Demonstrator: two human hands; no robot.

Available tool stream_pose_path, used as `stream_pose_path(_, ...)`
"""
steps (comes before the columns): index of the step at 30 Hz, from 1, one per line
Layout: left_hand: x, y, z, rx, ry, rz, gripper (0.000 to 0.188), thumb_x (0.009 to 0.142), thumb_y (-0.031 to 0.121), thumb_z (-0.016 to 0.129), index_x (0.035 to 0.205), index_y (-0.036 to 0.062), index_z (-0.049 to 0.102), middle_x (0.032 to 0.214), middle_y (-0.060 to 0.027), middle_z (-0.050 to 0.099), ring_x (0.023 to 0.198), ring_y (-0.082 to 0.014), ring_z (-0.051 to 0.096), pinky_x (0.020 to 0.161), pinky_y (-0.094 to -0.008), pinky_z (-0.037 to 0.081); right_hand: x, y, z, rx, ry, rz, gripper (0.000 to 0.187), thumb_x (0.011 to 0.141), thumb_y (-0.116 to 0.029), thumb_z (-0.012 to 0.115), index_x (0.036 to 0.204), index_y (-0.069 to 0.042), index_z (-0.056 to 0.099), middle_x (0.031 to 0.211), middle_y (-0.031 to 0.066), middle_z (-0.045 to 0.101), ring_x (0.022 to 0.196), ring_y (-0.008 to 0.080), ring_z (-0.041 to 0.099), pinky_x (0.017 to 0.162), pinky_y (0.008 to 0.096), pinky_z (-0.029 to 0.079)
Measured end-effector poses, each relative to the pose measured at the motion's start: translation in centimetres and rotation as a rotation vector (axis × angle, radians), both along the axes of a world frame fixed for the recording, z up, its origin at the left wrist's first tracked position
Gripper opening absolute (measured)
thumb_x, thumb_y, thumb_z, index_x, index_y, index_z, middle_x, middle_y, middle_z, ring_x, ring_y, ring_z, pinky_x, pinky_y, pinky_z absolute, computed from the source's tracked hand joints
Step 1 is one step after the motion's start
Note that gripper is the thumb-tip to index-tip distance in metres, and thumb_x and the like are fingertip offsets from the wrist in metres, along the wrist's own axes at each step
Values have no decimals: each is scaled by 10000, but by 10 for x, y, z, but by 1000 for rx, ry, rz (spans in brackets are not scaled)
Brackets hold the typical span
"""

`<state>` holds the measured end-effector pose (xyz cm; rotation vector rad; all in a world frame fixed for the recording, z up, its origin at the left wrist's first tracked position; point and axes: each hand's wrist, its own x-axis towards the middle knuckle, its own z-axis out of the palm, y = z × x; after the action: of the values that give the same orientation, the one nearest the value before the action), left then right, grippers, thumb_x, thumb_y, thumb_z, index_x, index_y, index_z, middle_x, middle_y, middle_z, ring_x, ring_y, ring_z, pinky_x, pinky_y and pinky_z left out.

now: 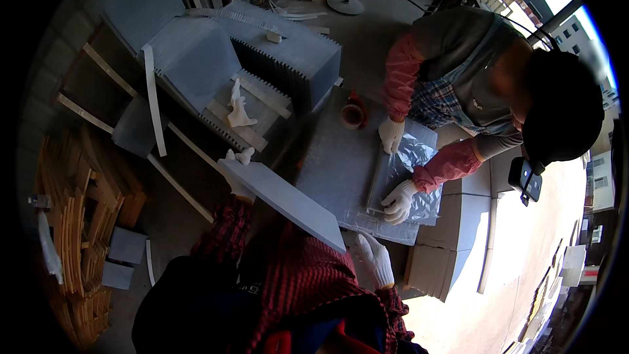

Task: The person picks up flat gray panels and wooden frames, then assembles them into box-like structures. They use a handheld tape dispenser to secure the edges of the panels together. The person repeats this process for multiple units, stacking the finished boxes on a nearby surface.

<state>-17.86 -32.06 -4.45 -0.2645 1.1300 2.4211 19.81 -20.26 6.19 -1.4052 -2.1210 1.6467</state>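
Observation:
A grey rectangular slab (285,202) is tilted in front of my body, above the near left side of the work table (327,164). My left hand (237,180), in a white knit glove, grips its far left end, with fingers hooked over the top edge. Close beside the opposite end is my right hand (375,261), also gloved in white. Its fingers are stretched out, and a small gap seems to separate them from the slab. Across the table, a co-worker's two gloved hands press on clear plastic film (409,164) over another flat slab.
A roll of tape (354,115) sits on the table's far side. Stacked grey slabs (282,39) stand at the far left, with a white glove (239,105) on a lower stack. Wooden frames (82,216) are piled at left. Boxes (436,259) stand right of the table.

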Motion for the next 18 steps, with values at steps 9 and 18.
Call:
stream_pose_path(9,-16,-38,-34,91,40,-1,406,1093,389,419,892,86,599,718,59,553,700,-98,529,728,-323,490,-73,-28,-46,-659,192,-87,678,1063,-486,463,1460,64,471,1436,185,558,1344,228,502,1124,323,376)
stream_pose_path(18,-23,-57,28,-9,-211,-318,625,1094,494,310,667,121,573,746,20,501,715,-215,584,714,-383,505,-87,-33,-26,-843,417,-355,560,996,-425,631,1349,5,565,1292,125,621,1102,224,637,908,340,545)
